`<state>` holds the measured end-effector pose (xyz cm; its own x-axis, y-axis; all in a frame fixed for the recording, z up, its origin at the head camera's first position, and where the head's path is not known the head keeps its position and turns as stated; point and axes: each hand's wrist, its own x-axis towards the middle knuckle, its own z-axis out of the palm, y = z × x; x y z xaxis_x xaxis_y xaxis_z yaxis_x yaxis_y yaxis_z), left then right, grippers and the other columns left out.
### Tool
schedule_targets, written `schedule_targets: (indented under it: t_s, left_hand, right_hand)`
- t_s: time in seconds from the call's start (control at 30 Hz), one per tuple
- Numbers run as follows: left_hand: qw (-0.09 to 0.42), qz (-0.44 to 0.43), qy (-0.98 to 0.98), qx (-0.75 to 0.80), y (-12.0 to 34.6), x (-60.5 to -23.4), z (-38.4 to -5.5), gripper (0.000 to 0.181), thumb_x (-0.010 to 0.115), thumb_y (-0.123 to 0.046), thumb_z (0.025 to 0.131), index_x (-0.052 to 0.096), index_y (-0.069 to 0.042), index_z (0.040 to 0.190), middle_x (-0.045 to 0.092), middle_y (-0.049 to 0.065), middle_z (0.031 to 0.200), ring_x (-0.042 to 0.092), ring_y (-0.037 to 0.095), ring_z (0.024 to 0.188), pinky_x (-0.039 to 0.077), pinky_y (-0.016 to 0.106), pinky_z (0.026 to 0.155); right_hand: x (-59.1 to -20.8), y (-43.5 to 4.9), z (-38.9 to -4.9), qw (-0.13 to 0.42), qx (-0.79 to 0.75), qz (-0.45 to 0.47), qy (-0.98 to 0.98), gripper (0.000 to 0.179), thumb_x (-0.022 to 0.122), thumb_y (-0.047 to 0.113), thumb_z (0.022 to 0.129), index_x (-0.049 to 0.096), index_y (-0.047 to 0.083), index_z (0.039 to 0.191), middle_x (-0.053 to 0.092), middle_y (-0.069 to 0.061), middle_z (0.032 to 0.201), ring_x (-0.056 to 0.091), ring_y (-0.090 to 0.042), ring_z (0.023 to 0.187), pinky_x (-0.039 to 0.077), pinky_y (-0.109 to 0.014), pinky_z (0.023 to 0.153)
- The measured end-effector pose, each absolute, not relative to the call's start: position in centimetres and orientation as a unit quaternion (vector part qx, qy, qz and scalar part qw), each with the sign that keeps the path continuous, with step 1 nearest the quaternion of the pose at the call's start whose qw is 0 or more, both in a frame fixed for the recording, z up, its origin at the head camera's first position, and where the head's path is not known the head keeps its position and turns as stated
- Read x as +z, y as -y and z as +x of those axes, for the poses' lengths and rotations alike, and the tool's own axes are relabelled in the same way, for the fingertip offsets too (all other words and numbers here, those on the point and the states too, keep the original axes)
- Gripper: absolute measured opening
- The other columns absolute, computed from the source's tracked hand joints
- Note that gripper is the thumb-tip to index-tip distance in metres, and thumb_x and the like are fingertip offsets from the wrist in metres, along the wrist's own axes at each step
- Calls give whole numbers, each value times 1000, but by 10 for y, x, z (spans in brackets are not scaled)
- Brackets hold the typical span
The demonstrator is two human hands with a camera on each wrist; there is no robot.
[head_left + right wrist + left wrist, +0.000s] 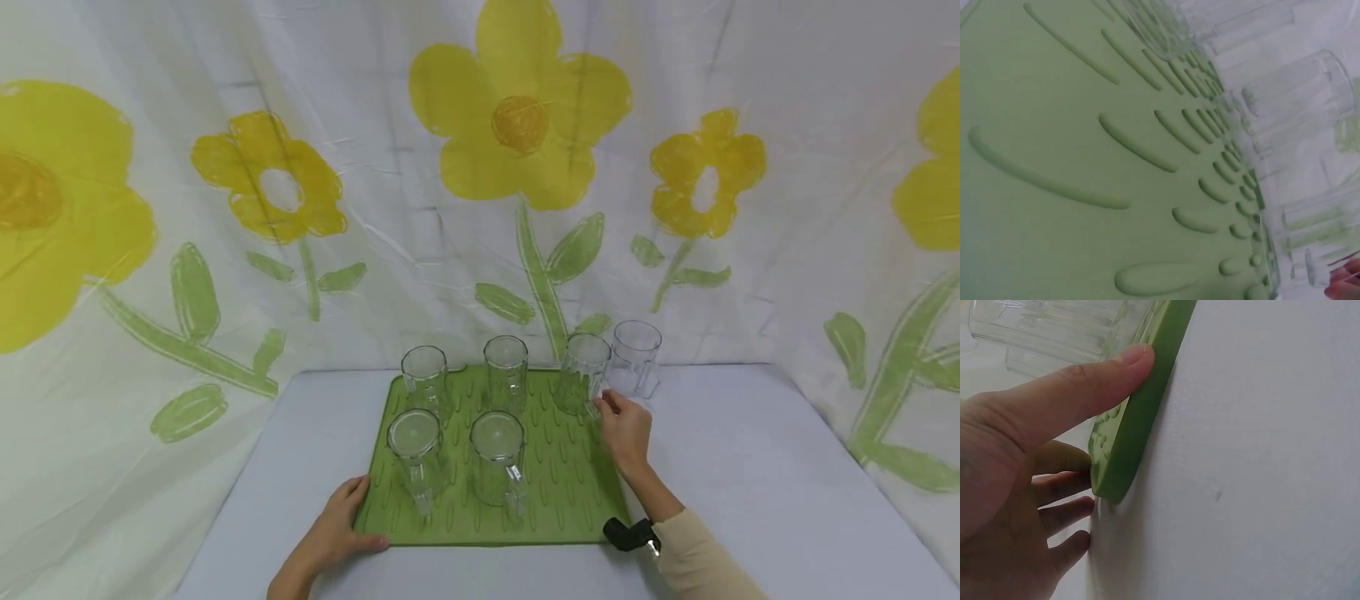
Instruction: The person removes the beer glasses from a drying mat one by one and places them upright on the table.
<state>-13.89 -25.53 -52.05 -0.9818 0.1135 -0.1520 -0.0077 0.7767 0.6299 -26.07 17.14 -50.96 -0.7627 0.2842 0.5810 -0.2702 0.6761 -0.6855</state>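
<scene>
A green ribbed drying mat lies on the table with several clear glass mugs on it. Two of these, a front-left mug and a front-middle mug, have their handles toward me. My left hand touches the mat's front left corner, thumb against the front edge and fingers spread along the left side. At the back right, my right hand pinches the handle of a glass mug, which stands at the mat's edge. Only the fingertips show in the right wrist view.
Two more mugs, one back left and one back middle, stand on the mat. Another glass mug stands off the mat, close behind my right hand. A flowered curtain hangs behind the white table.
</scene>
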Motion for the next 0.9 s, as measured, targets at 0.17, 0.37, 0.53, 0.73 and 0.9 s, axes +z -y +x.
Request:
schedule_targets:
  t_s: [0.17, 0.37, 0.53, 0.73, 0.9]
  left_hand:
    - [87, 32, -940, 328, 256, -521, -139, 109, 91, -29, 62, 32, 14, 144, 36, 32, 147, 31, 53, 137, 31, 64, 112]
    - [80, 43, -942, 322, 257, -524, -139, 109, 90, -32, 63, 33, 15, 143, 37, 33, 145, 34, 54, 134, 33, 65, 109]
    - [87, 31, -939, 333, 256, -523, -138, 110, 90, -32, 62, 32, 14, 144, 36, 33, 146, 32, 54, 136, 31, 64, 111]
    - [91, 25, -939, 332, 254, -521, -137, 110, 90, -32, 63, 32, 13, 145, 35, 32, 147, 31, 53, 137, 31, 64, 112]
    - [92, 27, -938, 333, 255, -521, -138, 111, 90, -31, 62, 32, 13, 145, 36, 32, 147, 31, 53, 137, 31, 64, 112]
  right_hand:
    - [-507, -175, -260, 338, 404, -5, 850, 10, 75, 2, 82, 74, -8, 85, 74, -21, 81, 71, -34, 68, 57, -39, 57]
    - [-501, -177, -255, 322, 424, -1, 846, 13, 73, 3, 84, 73, -10, 89, 74, -24, 86, 72, -35, 71, 58, -36, 58]
    - [-497, -179, -253, 322, 428, -2, 845, 14, 74, 3, 84, 74, -9, 90, 74, -23, 86, 72, -36, 71, 57, -32, 58]
    - [-495, -182, -254, 328, 425, 12, 844, 13, 74, 2, 84, 74, -9, 90, 74, -23, 86, 71, -36, 70, 51, -16, 55]
    - [-493, -185, -252, 326, 434, 19, 839, 14, 74, 1, 83, 74, -9, 92, 74, -23, 86, 71, -37, 70, 37, 0, 53]
